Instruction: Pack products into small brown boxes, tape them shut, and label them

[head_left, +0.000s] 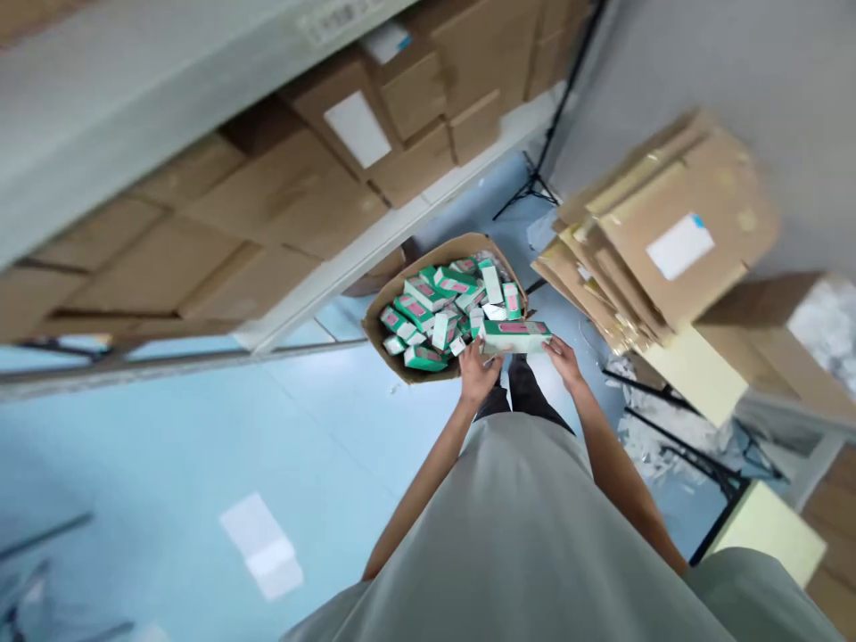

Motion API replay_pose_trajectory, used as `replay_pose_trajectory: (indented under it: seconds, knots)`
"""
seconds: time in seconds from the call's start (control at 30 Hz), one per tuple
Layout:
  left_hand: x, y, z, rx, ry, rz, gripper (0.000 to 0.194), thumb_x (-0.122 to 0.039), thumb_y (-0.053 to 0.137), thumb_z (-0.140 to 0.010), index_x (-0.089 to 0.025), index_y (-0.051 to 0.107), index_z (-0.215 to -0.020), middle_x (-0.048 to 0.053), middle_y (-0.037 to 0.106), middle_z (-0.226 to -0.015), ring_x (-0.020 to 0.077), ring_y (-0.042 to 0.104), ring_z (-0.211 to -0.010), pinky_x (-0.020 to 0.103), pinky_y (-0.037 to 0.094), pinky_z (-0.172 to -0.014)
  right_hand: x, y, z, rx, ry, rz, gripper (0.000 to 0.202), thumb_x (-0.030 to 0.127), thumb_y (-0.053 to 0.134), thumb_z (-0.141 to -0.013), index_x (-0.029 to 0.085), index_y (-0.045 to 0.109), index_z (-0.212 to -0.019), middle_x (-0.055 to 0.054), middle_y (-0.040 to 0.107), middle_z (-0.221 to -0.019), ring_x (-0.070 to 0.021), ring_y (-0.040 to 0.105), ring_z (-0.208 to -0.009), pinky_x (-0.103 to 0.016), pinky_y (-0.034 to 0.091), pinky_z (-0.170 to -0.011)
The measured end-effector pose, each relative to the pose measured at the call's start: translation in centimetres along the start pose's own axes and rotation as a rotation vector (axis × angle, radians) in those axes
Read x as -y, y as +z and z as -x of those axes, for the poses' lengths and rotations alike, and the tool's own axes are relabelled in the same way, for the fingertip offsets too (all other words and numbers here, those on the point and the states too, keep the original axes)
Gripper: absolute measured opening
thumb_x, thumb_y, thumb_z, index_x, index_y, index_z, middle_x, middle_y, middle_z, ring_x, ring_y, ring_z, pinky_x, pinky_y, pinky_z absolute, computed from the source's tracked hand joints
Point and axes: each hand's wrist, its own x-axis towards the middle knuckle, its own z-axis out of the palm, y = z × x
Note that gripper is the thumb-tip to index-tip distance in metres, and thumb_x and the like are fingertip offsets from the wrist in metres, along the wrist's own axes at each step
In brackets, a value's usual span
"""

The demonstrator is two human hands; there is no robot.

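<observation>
Gray shirt (522, 535) fills the bottom middle. Right of center, a green-white box (515, 337) sits between left hand (478, 374) and right hand (563, 361), both holding its ends.

The single head-worn camera looks forward and steeply down over the wearer's grey shirt (522, 526), close beneath it, to the open cardboard carton (468, 242) farther below

Brown cartons (294, 183) line a shelf (167, 89) opposite stacked cardboard (669, 205).
</observation>
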Motion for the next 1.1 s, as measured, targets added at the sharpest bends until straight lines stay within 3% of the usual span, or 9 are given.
replay_pose_trajectory:
  seconds: [0.17, 0.33, 0.47, 0.6, 0.7, 0.77, 0.9, 1.0, 1.1]
  knots:
    - [-8.1, 3.5, 4.0, 0.326, 0.096, 0.147, 0.064, -0.040, 0.092, -0.086, -0.022, 0.072, -0.144, 0.016, 0.069, -0.148, 0.0364, 0.063, -0.148, 0.055, 0.046, -0.132, 0.4, -9.4, 11.1, -0.404, 0.002, -0.117, 0.085, 0.088, 0.075, -0.080, 0.022, 0.081, -0.134, -0.018, 0.079, -0.148, -0.0413, 0.071, -0.143, -0.066, 0.052, -0.127]
    - [-13.8, 8.8, 8.6, 0.731, 0.054, 0.279, 0.060, -0.043, 0.091, -0.089, -0.021, 0.071, -0.142, 0.016, 0.070, -0.153, 0.0315, 0.073, -0.139, 0.045, 0.056, -0.123, -0.7, -15.9, 22.6, -0.711, -0.117, -0.053, 0.072, 0.072, 0.073, -0.095, 0.023, 0.077, -0.147, -0.017, 0.075, -0.157, -0.0390, 0.065, -0.152, -0.065, 0.044, -0.135]
    - [-16.9, 13.7, 14.6, 0.894, 0.102, 0.247, 0.093, -0.036, 0.097, -0.083, -0.022, 0.054, -0.165, 0.019, 0.067, -0.159, 0.0320, 0.072, -0.140, 0.043, 0.059, -0.118, -1.7, -19.9, 31.1, -0.912, -0.197, 0.022, 0.063, 0.061, 0.070, -0.104, 0.027, 0.071, -0.157, -0.014, 0.071, -0.163, -0.0380, 0.059, -0.159, -0.065, 0.043, -0.136]
    - [-18.4, 19.7, 22.0, 1.070, 0.251, 0.147, 0.131, -0.029, 0.106, -0.067, -0.026, 0.037, -0.179, 0.018, 0.069, -0.154, 0.0300, 0.076, -0.129, 0.040, 0.062, -0.110, -3.9, -24.3, 38.5, -1.100, -0.202, 0.081, 0.062, 0.056, 0.067, -0.108, 0.029, 0.065, -0.164, -0.013, 0.068, -0.166, -0.0372, 0.054, -0.164, -0.066, 0.042, -0.137]
    - [-19.1, 25.2, 28.3, 1.217, 0.365, 0.059, 0.143, -0.027, 0.110, -0.058, -0.029, 0.035, -0.180, 0.013, 0.074, -0.140, 0.0287, 0.078, -0.119, 0.039, 0.064, -0.102, -6.9, -28.1, 43.4, -1.217, -0.168, 0.115, 0.060, 0.053, 0.064, -0.110, 0.029, 0.063, -0.165, -0.013, 0.070, -0.163, -0.0369, 0.053, -0.165, -0.066, 0.042, -0.138]
    - [-19.2, 28.9, 33.1, 1.329, 0.391, 0.026, 0.139, -0.029, 0.110, -0.056, -0.028, 0.040, -0.176, 0.011, 0.076, -0.134, 0.0288, 0.079, -0.116, 0.040, 0.065, -0.100, -9.4, -30.8, 46.4, -1.273, -0.132, 0.136, 0.060, 0.051, 0.063, -0.111, 0.029, 0.062, -0.166, -0.013, 0.070, -0.162, -0.0369, 0.053, -0.165, -0.066, 0.040, -0.139]
    - [-18.8, 34.9, 43.1, 1.535, 0.321, -0.050, 0.106, -0.033, 0.109, -0.053, -0.023, 0.063, -0.148, 0.009, 0.080, -0.122, 0.0290, 0.081, -0.111, 0.043, 0.067, -0.100, -14.4, -35.6, 52.4, -1.333, -0.058, 0.123, 0.059, 0.047, 0.063, -0.110, 0.030, 0.062, -0.166, -0.012, 0.069, -0.162, -0.0378, 0.049, -0.167, -0.071, 0.029, -0.144]
    - [-18.7, 37.6, 49.3, 1.628, 0.253, -0.154, 0.095, -0.036, 0.110, -0.053, -0.022, 0.066, -0.136, 0.007, 0.081, -0.115, 0.0270, 0.082, -0.101, 0.044, 0.068, -0.099, -17.5, -38.8, 57.0, -1.371, -0.020, 0.030, 0.058, 0.048, 0.067, -0.107, 0.035, 0.065, -0.163, -0.008, 0.072, -0.159, -0.0387, 0.045, -0.170, -0.073, 0.019, -0.146]
    - [-19.1, 39.5, 53.5, 1.724, 0.225, -0.292, 0.094, -0.037, 0.111, -0.054, -0.021, 0.069, -0.137, 0.009, 0.082, -0.121, 0.0276, 0.082, -0.104, 0.045, 0.067, -0.102, -20.5, -41.7, 61.3, -1.415, 0.005, -0.077, 0.062, 0.053, 0.073, -0.104, 0.039, 0.064, -0.164, -0.006, 0.074, -0.156, -0.0397, 0.039, -0.173, -0.076, 0.011, -0.146]
